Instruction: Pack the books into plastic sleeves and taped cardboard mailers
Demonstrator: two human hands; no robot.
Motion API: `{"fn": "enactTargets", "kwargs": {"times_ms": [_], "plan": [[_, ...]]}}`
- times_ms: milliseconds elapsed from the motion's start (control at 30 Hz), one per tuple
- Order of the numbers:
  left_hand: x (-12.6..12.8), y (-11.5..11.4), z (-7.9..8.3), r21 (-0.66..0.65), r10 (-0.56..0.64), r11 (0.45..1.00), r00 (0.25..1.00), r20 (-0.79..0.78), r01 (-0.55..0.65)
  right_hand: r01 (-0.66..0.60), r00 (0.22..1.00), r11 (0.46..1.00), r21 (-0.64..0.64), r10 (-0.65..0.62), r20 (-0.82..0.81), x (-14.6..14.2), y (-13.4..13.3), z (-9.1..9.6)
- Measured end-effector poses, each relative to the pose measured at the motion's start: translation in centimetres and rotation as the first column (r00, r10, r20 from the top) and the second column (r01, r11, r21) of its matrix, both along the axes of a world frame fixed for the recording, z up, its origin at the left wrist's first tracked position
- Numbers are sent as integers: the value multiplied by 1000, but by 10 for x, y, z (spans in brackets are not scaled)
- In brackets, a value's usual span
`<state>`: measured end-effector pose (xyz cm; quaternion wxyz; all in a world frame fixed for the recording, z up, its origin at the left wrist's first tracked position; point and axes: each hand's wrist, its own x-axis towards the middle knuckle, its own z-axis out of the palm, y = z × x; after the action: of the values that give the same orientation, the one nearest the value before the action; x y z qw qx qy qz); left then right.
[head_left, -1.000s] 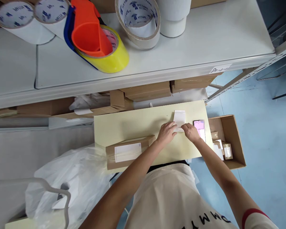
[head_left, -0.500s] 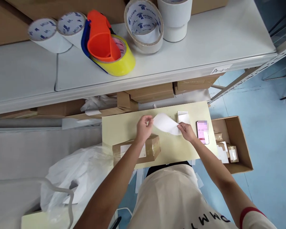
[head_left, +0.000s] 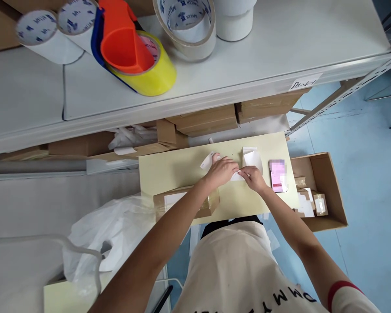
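Both my hands meet over a pale yellow board (head_left: 169,174). My left hand (head_left: 220,170) lies on a white paper sheet (head_left: 207,160), its fingers curled over it and one corner of the sheet sticking out to the left. My right hand (head_left: 253,178) pinches the same sheet's right end. A stack of white labels (head_left: 252,157) lies just beyond my right hand. A brown cardboard box (head_left: 182,204) with a white label sits under my left forearm. A pink phone (head_left: 277,175) lies to the right.
An open cardboard carton (head_left: 329,191) with small packets stands at the right on the blue floor. A white shelf (head_left: 263,56) above carries tape rolls (head_left: 182,26) and a yellow roll on an orange dispenser (head_left: 133,56). White plastic bags (head_left: 111,234) lie at the left.
The sheet was held up and stretched between my hands half a second ago. Now both hands have come together and press it down on the board.
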<state>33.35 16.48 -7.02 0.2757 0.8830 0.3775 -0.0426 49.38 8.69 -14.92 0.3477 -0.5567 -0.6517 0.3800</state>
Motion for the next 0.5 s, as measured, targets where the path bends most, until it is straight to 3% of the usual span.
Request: {"fn": "enactTargets", "kwargs": {"times_ms": [167, 267, 367, 433, 500], "plan": [[-1, 15, -5, -115, 213, 970, 977, -7, -212, 92, 989, 989, -117, -105, -103, 4, -4, -8], [-1, 26, -7, -149, 241, 961, 970, 22, -235, 115, 988, 976, -186, -131, -79, 7, -5, -15], [-6, 36, -8, -87, 286, 956, 956, 72, -280, 182, 983, 950, -254, -186, 9, 11, -4, -25], [-14, 41, -9, -31, 374, 927, 919, 124, -373, 225, 974, 924, -308, -225, 36, 17, -3, -31], [-26, 44, -9, -37, 497, 865, 845, 197, -500, 256, 965, 901, -349, -262, 29, 22, -3, -34]]}}
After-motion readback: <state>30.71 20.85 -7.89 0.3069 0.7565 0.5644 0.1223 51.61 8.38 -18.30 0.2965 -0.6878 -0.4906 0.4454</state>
